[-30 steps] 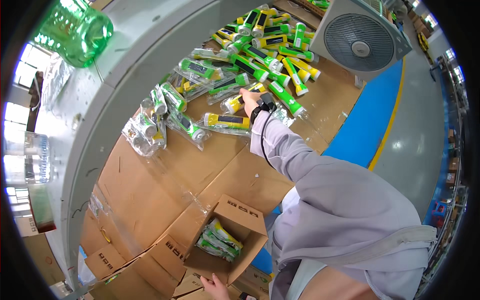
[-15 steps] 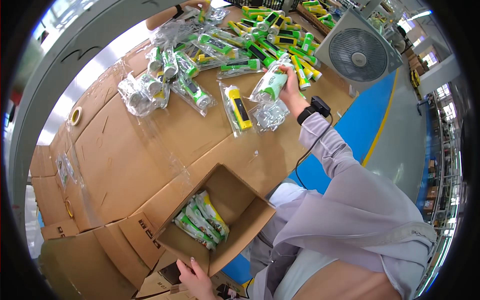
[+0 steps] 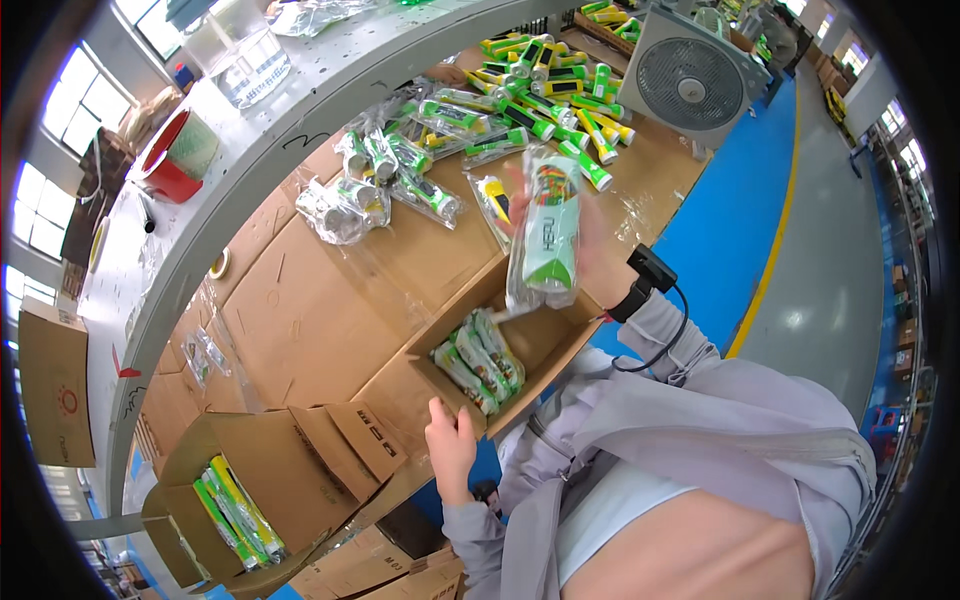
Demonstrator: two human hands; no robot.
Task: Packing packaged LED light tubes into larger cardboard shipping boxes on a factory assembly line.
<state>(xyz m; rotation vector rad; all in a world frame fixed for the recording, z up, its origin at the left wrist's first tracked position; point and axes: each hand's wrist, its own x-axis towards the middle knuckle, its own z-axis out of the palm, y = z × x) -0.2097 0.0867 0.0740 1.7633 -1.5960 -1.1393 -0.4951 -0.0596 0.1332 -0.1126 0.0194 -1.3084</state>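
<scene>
My right hand (image 3: 597,240) is closed around a green-and-white tube (image 3: 550,225) in a clear plastic bag. The bagged tube hangs upright above the far side of a small open cardboard box (image 3: 562,362). Inside that box, several bagged green-and-white tubes (image 3: 480,360) lie side by side. With thumb and fingers, my left hand (image 3: 452,448) grips the box's near left edge. Beyond the box, a bagged yellow tube (image 3: 494,200) with a dark panel lies on the cardboard-covered table (image 3: 300,310), partly hidden by my right hand.
Piled green and yellow tubes (image 3: 540,100), some bagged, cover the table's far side. A box fan (image 3: 690,85) stands at the far right. A larger open carton (image 3: 270,450) holding more tubes sits at the lower left. A grey shelf (image 3: 250,165) curves over the left side.
My right hand has brought the bagged tube from beside the pile to above the small box. The head view has swung left, bringing the shelf and the carton's tubes into sight.
</scene>
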